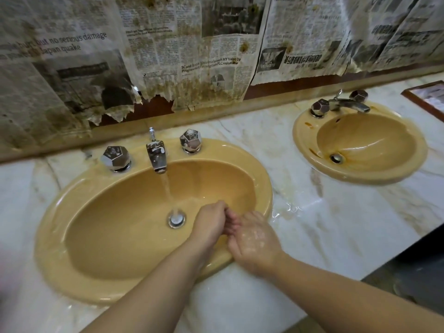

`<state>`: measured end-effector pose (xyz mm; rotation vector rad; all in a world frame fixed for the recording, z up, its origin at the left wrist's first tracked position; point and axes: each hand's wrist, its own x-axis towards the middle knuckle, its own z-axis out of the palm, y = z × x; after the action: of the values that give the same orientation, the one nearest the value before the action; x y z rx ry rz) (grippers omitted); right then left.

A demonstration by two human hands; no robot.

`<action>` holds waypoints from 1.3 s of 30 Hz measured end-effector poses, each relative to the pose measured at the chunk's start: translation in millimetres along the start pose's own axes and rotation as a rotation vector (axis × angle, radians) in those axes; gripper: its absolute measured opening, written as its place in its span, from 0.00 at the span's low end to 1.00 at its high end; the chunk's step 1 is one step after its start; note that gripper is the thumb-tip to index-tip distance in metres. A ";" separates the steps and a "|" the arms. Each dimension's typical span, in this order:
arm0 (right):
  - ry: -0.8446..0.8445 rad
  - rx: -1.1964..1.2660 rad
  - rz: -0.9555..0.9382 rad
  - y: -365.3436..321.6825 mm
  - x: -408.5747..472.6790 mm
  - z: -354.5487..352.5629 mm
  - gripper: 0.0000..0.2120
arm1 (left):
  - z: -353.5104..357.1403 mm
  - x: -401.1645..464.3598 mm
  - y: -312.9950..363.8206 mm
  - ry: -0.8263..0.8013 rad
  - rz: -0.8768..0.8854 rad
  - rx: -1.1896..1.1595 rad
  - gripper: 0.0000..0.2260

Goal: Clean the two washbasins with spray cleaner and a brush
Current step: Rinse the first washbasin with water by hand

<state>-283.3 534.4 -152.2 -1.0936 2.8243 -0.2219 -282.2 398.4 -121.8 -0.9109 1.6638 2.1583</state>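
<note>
The near ochre washbasin (72,188) fills the middle of the view. Its chrome tap (156,156) runs a stream of water (167,186) onto the drain (176,219). Both hands are over the right side of this bowl, beside the stream. My left hand (210,221) curls its fingers round the fingers of my right hand (255,241), which is wet and lies with its fingers straight. The second ochre washbasin (360,175), stained brown around its drain, sits at the back right with its tap (348,104) off. No spray bottle or brush is in view.
Both basins are set in a wet white marble counter (324,224). Stained, torn newspaper (168,56) covers the wall behind. A framed object (425,97) lies on the counter at the far right. The counter's edge drops to a dark floor (420,272) at the right.
</note>
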 end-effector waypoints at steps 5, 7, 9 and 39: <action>-0.050 0.001 0.045 -97.3 -1.0 6.3 0.18 | -67.3 5.8 -15.4 0.174 -0.033 0.096 0.13; -0.113 -0.007 0.002 -130.2 8.0 1.6 0.22 | -84.2 7.8 -13.8 0.176 -0.066 0.108 0.12; -0.242 -0.023 -0.052 -150.2 19.5 -4.5 0.21 | -94.4 9.8 -8.8 0.164 -0.125 0.116 0.11; -0.049 2.518 0.804 -210.7 226.6 -33.8 0.08 | -239.5 14.4 27.1 0.744 0.563 1.088 0.30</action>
<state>-316.0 230.7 -92.6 0.5916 0.6803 -2.1763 -233.1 163.1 -144.4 -0.9472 3.1936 0.6949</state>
